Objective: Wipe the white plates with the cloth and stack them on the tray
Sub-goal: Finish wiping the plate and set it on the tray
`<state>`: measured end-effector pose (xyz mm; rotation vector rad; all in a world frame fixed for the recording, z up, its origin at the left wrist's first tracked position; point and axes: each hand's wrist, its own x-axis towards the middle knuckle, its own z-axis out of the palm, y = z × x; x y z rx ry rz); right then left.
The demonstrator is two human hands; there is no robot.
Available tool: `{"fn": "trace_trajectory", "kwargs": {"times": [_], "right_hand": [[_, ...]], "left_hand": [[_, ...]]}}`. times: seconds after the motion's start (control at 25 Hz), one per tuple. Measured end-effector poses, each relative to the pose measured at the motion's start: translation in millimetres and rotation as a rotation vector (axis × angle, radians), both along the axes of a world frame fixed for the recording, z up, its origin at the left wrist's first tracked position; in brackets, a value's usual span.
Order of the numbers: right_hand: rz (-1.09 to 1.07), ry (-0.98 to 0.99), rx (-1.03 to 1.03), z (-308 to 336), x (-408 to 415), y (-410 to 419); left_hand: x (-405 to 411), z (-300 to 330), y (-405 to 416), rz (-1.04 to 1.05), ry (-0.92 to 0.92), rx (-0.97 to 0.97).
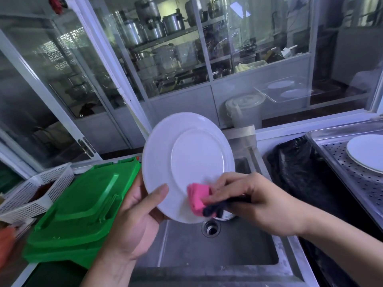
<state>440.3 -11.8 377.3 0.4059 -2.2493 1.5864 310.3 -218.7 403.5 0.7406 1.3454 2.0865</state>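
While tilted up at frame centre over the steel sink (217, 251) for access: round white plate (187, 162), rim gripped by left hand (132, 220); folded pink cloth (198, 198) pinched against it by right hand (252, 201).

A stainless steel counter (286, 264) runs across the bottom, with a sink basin (217, 245) sunk into it and a round drain (210, 228) at the basin's far end. On the right, a perforated metal tray (339, 160) carries a white plate (366, 154). To the left stand a green bin (83, 208) and, beside it, a white mesh basket (35, 191).
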Motion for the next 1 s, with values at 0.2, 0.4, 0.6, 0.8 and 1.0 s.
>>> {"fn": "trace_trajectory", "kwargs": {"times": [0.2, 0.4, 0.6, 0.8, 1.0], "right_hand": [[-0.056, -0.072, 0.172, 31, 35, 49], [-0.57, 0.367, 0.455, 69, 18, 74], [-0.32, 0.431, 0.789, 55, -36, 44], [-0.342, 0.257, 0.322, 34, -25, 75], [-0.652, 0.223, -0.124, -21, -19, 35]], "left_hand": [[-5, -12, 2, -0.043, -0.107, -0.013], [-4, -15, 14, -0.081, -0.173, -0.013], [1, -5, 23, -0.146, -0.123, 0.007], [4, 5, 18, -0.018, 0.029, 0.07], [7, 6, 34, -0.011, 0.081, 0.091]]}}
